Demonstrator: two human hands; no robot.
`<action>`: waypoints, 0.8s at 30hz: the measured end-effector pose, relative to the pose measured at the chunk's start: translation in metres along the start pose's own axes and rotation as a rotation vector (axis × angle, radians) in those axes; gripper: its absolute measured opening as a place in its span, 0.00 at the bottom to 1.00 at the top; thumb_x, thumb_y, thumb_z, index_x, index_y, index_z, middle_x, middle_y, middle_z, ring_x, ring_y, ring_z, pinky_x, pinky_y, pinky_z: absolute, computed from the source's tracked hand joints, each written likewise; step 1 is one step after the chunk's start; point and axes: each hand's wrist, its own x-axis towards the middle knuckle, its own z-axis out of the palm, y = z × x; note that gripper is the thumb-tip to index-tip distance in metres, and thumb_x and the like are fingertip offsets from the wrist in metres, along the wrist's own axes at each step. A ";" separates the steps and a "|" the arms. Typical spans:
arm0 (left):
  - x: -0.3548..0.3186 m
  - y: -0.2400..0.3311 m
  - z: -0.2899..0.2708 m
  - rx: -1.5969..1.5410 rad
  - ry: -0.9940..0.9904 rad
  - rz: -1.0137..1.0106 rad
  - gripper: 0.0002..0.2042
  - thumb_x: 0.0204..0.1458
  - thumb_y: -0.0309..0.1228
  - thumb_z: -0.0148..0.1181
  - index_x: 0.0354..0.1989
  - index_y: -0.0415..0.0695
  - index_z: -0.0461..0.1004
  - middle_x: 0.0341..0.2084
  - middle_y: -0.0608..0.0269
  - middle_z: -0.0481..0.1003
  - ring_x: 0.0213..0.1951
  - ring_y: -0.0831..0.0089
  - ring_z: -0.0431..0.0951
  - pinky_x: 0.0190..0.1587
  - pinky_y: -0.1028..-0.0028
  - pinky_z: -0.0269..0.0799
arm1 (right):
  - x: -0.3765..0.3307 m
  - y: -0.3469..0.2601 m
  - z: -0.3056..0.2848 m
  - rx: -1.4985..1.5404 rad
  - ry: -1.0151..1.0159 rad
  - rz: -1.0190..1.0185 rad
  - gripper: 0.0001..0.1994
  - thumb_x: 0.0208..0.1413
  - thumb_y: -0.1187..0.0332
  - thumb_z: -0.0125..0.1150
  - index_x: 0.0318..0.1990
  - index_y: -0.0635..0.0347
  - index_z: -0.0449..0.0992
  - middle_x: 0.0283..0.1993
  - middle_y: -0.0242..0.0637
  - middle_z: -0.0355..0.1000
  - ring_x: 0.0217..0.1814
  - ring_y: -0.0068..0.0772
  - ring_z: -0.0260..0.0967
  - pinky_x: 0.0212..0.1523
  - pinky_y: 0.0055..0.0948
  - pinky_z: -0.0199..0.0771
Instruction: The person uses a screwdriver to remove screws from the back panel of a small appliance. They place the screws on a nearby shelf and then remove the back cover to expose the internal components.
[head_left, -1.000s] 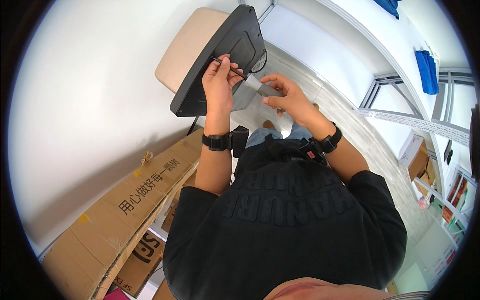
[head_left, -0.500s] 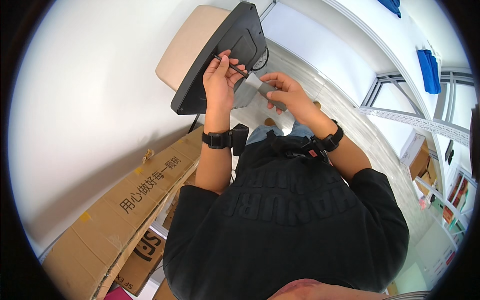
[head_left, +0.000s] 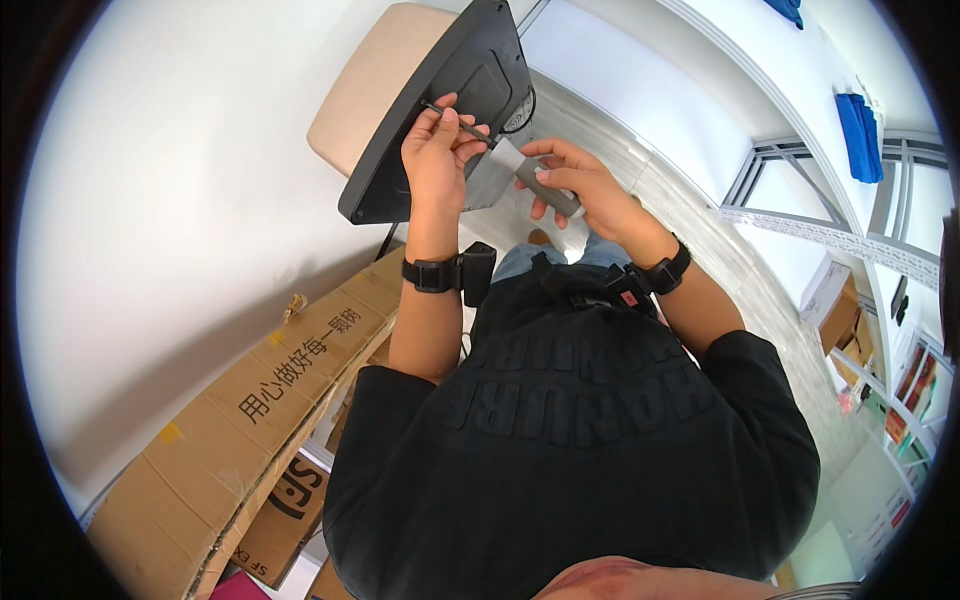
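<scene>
A screwdriver [head_left: 549, 188] with a thick grey handle and a long dark shaft points up and left toward a black panel [head_left: 440, 100]. My right hand [head_left: 590, 190] holds its handle loosely, thumb on top and fingers curled round the side. Near the shaft's far end, my left hand [head_left: 437, 160] pinches the shaft between thumb and fingers. The panel is tilted and backs a beige padded block [head_left: 372, 85], like the underside of a seat. Whether the tip touches the panel cannot be made out.
A long cardboard box [head_left: 230, 420] lies along the white wall at the left, with another carton [head_left: 280, 520] below it. Shelving with a cardboard box [head_left: 838, 312] stands at the right. Blue cloth [head_left: 858, 138] hangs at the upper right. A black cable [head_left: 527, 115] loops beside the panel.
The screwdriver's handle shows more, as the right hand's fingers have loosened and shifted slightly around it. The left hand keeps its pinch on the shaft. The view has shifted slightly.
</scene>
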 end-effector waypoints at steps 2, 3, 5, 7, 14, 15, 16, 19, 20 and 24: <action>0.000 0.000 0.001 -0.005 -0.008 0.004 0.11 0.59 0.27 0.48 0.48 0.36 0.67 0.29 0.59 0.75 0.29 0.69 0.79 0.27 0.78 0.76 | 0.000 0.002 0.002 -0.052 0.042 -0.049 0.20 0.53 0.70 0.54 0.54 0.59 0.66 0.41 0.34 0.69 0.31 0.24 0.70 0.20 0.18 0.61; 0.000 0.000 0.002 -0.006 -0.011 0.007 0.11 0.59 0.27 0.48 0.48 0.36 0.66 0.29 0.58 0.75 0.29 0.69 0.79 0.27 0.78 0.76 | -0.001 0.003 0.001 -0.060 0.046 -0.059 0.19 0.53 0.71 0.54 0.54 0.59 0.66 0.41 0.34 0.69 0.31 0.23 0.70 0.20 0.18 0.61; 0.000 -0.001 0.002 -0.008 -0.017 0.011 0.11 0.59 0.27 0.48 0.49 0.37 0.66 0.29 0.58 0.75 0.29 0.68 0.79 0.27 0.78 0.76 | -0.002 0.003 0.001 -0.074 0.057 -0.080 0.19 0.53 0.72 0.53 0.54 0.59 0.66 0.41 0.34 0.68 0.31 0.23 0.70 0.20 0.18 0.60; 0.000 -0.002 0.001 -0.009 -0.021 0.015 0.12 0.59 0.26 0.48 0.50 0.37 0.65 0.30 0.57 0.75 0.29 0.68 0.79 0.28 0.77 0.77 | -0.003 0.003 0.000 -0.072 0.059 -0.074 0.19 0.53 0.72 0.53 0.54 0.60 0.66 0.41 0.34 0.68 0.30 0.23 0.70 0.20 0.18 0.60; -0.002 0.000 0.005 -0.059 -0.033 0.017 0.11 0.60 0.25 0.45 0.49 0.37 0.65 0.29 0.54 0.76 0.29 0.66 0.80 0.28 0.76 0.78 | -0.007 0.001 -0.003 -0.063 0.068 -0.073 0.18 0.53 0.71 0.53 0.53 0.60 0.67 0.40 0.34 0.68 0.29 0.23 0.69 0.19 0.17 0.60; -0.003 0.001 0.006 -0.071 -0.031 0.014 0.11 0.60 0.26 0.44 0.49 0.37 0.65 0.29 0.53 0.76 0.29 0.66 0.80 0.28 0.76 0.78 | -0.007 0.000 -0.003 -0.065 0.071 -0.068 0.19 0.53 0.71 0.53 0.53 0.60 0.67 0.40 0.34 0.68 0.29 0.23 0.69 0.19 0.17 0.59; -0.003 0.001 0.007 -0.082 -0.029 0.011 0.11 0.60 0.26 0.44 0.49 0.38 0.65 0.29 0.53 0.76 0.29 0.65 0.80 0.28 0.75 0.78 | -0.008 -0.001 -0.003 -0.068 0.074 -0.063 0.19 0.53 0.70 0.53 0.53 0.60 0.67 0.40 0.34 0.68 0.29 0.23 0.69 0.18 0.17 0.59; -0.003 -0.003 0.003 -0.044 -0.022 0.034 0.13 0.61 0.29 0.41 0.49 0.37 0.66 0.31 0.52 0.76 0.33 0.63 0.80 0.31 0.75 0.79 | -0.008 -0.003 -0.003 -0.070 0.070 -0.053 0.19 0.53 0.69 0.54 0.54 0.60 0.66 0.41 0.35 0.70 0.28 0.22 0.69 0.18 0.17 0.59; -0.003 -0.003 0.002 -0.040 -0.015 0.033 0.12 0.61 0.29 0.42 0.49 0.37 0.67 0.31 0.52 0.76 0.33 0.64 0.80 0.31 0.75 0.79 | -0.007 -0.004 -0.003 -0.070 0.067 -0.051 0.19 0.53 0.69 0.54 0.54 0.60 0.66 0.41 0.36 0.70 0.28 0.22 0.69 0.18 0.17 0.59; -0.003 -0.003 0.000 -0.027 0.012 0.028 0.12 0.61 0.28 0.43 0.48 0.38 0.68 0.31 0.53 0.76 0.32 0.66 0.80 0.31 0.76 0.78 | -0.007 -0.006 -0.001 -0.089 0.064 -0.042 0.19 0.53 0.69 0.54 0.54 0.60 0.66 0.41 0.37 0.71 0.27 0.22 0.68 0.18 0.17 0.59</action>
